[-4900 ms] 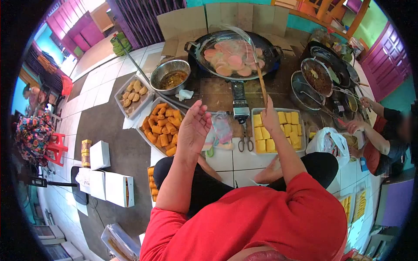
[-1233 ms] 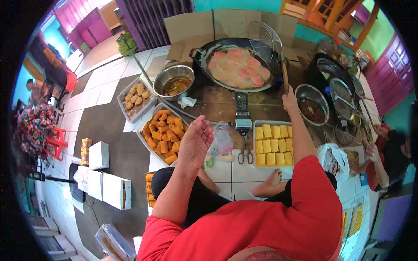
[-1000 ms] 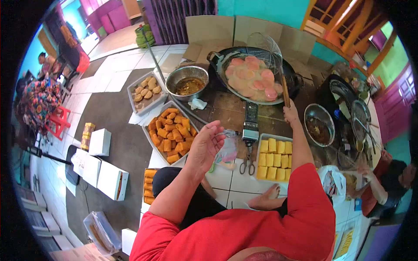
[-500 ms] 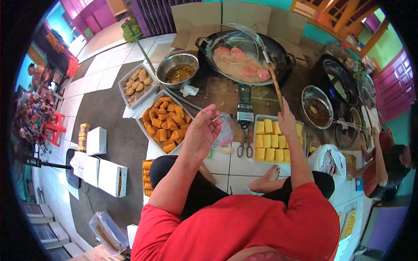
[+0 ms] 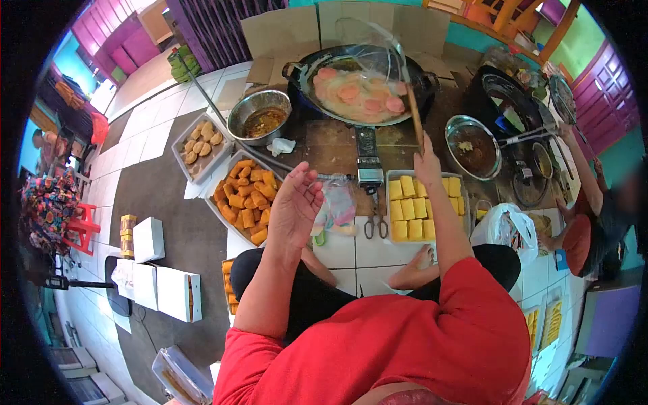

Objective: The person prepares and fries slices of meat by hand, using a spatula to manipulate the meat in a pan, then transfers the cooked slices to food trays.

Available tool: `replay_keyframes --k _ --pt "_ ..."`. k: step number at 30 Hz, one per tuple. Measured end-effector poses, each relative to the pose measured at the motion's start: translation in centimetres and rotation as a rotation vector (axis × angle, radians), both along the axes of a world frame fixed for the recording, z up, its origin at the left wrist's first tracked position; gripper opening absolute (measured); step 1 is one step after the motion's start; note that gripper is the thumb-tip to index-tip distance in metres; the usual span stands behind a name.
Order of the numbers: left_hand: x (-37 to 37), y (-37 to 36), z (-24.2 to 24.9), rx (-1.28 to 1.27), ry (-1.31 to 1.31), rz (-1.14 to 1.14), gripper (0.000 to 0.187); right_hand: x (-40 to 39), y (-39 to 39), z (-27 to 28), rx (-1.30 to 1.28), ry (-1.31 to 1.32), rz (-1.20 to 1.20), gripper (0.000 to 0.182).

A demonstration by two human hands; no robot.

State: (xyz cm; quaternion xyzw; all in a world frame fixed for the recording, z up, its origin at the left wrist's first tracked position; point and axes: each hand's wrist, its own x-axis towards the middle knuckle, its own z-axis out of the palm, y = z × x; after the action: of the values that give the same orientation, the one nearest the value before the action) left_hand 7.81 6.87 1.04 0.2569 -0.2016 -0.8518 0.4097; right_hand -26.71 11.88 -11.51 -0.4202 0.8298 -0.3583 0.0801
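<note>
My right hand [image 5: 428,164] is wrapped round the wooden handle of a wire strainer [image 5: 416,111]. The strainer's round head, smeared by motion, is over a large black wok [image 5: 294,70]. Pink round pieces [image 5: 349,91] float in the wok's pale, foamy liquid. My left hand [image 5: 295,212] is raised, empty, with its fingers loosely bent and apart. Below and left of it is a tray of orange-brown fried rolls [image 5: 250,198]. A tray of yellow blocks [image 5: 408,208] lies under my right forearm.
A steel bowl of brown liquid [image 5: 260,116] and a tray of round tan pieces [image 5: 200,145] stand left of the wok. Scissors [image 5: 376,227] lie between the trays. On the right are another strainer [image 5: 474,148], a second dark wok [image 5: 513,108], a plastic bag [image 5: 506,233] and another person [image 5: 597,223].
The view has shifted, so the wok and trays sit farther left. The strainer head has moved right relative to the wok, and the pink pieces have spread differently. My left hand stays raised.
</note>
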Motion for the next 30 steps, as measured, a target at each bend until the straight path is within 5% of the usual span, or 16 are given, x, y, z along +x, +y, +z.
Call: replay_keyframes --k 9,17,21,30 --pt "-0.2 0.1 0.3 -0.005 -0.025 -0.018 0.028 -6.0 -3.3 -1.2 0.152 0.086 -0.179 0.070" --pt "-0.2 0.3 0.4 0.001 -0.020 -0.005 0.026 -0.3 -2.2 -4.4 0.052 -0.122 -0.266 0.069" --pt "0.1 0.2 0.2 0.000 -0.016 -0.007 0.025 1.1 -1.0 -6.0 -0.139 -0.111 -0.221 0.070" --pt "-0.3 0.6 0.2 0.008 0.016 -0.034 0.025 0.9 4.1 -2.6 -0.136 -0.021 0.052 0.066"
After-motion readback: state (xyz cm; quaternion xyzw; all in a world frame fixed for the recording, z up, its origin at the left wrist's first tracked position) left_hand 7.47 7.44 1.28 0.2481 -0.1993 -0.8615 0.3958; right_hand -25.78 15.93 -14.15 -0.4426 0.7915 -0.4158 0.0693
